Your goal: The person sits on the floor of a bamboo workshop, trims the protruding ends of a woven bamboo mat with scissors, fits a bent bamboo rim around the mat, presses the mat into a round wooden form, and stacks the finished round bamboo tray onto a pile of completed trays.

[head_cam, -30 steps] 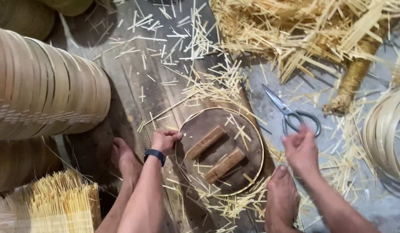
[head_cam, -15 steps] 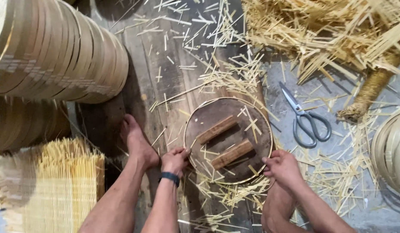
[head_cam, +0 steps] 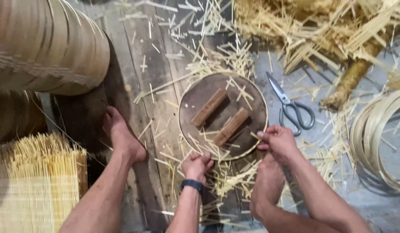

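My left hand (head_cam: 197, 165) rests at the near edge of the round wooden disc (head_cam: 200, 100), its fingers curled together on the thin bamboo rim there. My right hand (head_cam: 277, 140) is at the disc's near right edge, thumb and fingers pinched on the same rim. The disc lies flat on the plank floor (head_cam: 152, 73) between my bare feet, with two short wooden blocks (head_cam: 220, 116) side by side on top. Bamboo slivers (head_cam: 217, 51) litter everything. Scissors (head_cam: 290, 108) lie just right of the disc, coiled bamboo strips (head_cam: 374, 138) further right, stacked hoops (head_cam: 49, 43) far left.
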